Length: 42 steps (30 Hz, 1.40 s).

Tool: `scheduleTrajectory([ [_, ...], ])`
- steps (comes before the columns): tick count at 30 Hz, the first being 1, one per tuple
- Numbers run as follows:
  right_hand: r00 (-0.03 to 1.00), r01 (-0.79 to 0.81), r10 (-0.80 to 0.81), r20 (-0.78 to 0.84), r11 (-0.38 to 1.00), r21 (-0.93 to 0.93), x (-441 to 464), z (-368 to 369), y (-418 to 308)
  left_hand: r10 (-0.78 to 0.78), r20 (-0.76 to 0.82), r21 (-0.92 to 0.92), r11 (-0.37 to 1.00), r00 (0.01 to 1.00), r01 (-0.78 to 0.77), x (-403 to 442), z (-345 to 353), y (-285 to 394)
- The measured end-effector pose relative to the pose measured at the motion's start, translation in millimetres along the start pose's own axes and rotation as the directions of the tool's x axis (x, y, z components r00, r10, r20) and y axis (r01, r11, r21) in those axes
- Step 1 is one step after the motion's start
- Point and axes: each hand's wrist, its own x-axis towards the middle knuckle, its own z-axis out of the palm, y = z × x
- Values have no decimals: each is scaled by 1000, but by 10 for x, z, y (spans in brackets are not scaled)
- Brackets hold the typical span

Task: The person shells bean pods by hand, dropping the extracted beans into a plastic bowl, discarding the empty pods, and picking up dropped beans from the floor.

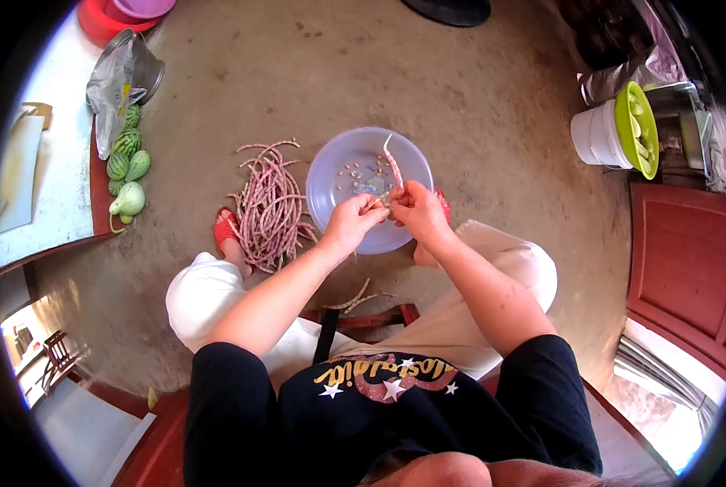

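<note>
The right hand [418,213] pinches a long pink-white bean pod [395,167], pointing away; left hand [353,221], a pale bit [382,196]; round bluish plastic bowl [328,166] below.

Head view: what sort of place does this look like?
Likely a home kitchen or food-preparation room: long purplish pods lie heaped on the floor beside a plastic basin, with striped melons and a pale gourd at the left.

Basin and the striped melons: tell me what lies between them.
In the head view, a pile of long pods lies between the basin and the striped melons, with bare floor on the melons' side.
</note>
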Motion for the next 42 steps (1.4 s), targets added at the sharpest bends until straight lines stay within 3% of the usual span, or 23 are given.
scheduleTrajectory([
  [1, 999, -33, 32, 11, 994, 107, -7, 9, -45, 4, -4, -1, 1000, 1000, -4, 1, 7, 4],
  [4, 998, -9, 3, 70, 997, 79, 5, 7, -22, 48, -4, -42, 998, 999, -48, -3, 11, -9],
  [7, 991, -46, 34, 131, 995, 87, -24, 5, -80, -15, 86, 24, 1000, 996, 13, 35, -67, 2],
  [9, 986, -47, 27, 166, 992, 117, -38, -7, -99, -133, 164, -40, 989, 978, 141, 32, -94, 65],
  [11, 979, -50, 19, 202, 988, 149, -28, -20, -103, -112, 189, -71, 989, 976, 127, 49, -130, 72],
  [14, 993, -43, 37, 112, 998, 47, 5, -57, -101, -93, 186, -110, 987, 978, 115, 74, -155, 43],
  [16, 988, 61, -73, -137, 994, -90, 61, -110, -132, -171, 17, 69, 983, 985, 170, 116, -216, -56],
  [18, 983, 110, -125, -137, 987, -116, 91, -121, -157, -166, -9, 85, 982, 986, 167, 144, -284, -149],
  [20, 995, 49, -58, -83, 993, -110, -40, -89, -289, -163, -101, 153, 972, 981, 178, 183, -371, -297],
  [22, 997, 71, -76, -27, 983, -170, -90, -42, -198, -273, -96, -124, 958, 957, 260, 151, -474, -238],
  [24, 988, 152, -135, 76, 947, -282, -120, 10, -96, -281, -143, -190, 949, 949, 252, 109, -596, -253],
  [26, 983, 178, -155, 96, 934, -311, -160, 93, 25, -258, -157, -182, 956, 953, 229, 38, -720, -328],
  [28, 918, 394, -301, 258, 769, -504, -264, 193, 54, -248, -243, -49, 969, 938, 243, -69, -810, -420],
  [31, 841, 499, -277, 464, 727, -471, -318, 354, 304, -334, -209, -210, 933, 919, 291, -339, -910, -527],
  [34, 821, 467, -156, 549, 737, -488, -382, 462, 354, -422, -148, -361, 865, 894, 349, -561, -994, -648],
  [35, 817, 469, -153, 556, 736, -487, -407, 486, 405, -436, -150, -329, 868, 887, 371, -601, -1011, -672],
  [38, 643, 664, -145, 752, 595, -452, -469, 579, 753, -456, -96, -300, 861, 885, 411, -690, -1006, -806],
  [40, 588, 535, 143, 796, 670, -515, -642, 695, 663, -483, -1, -207, 857, 875, 473, -800, -890, -1062],
  [42, 546, 570, 161, 822, 647, -506, -754, 724, 528, -530, 175, 142, 848, 830, 511, -897, -765, -1547],
])
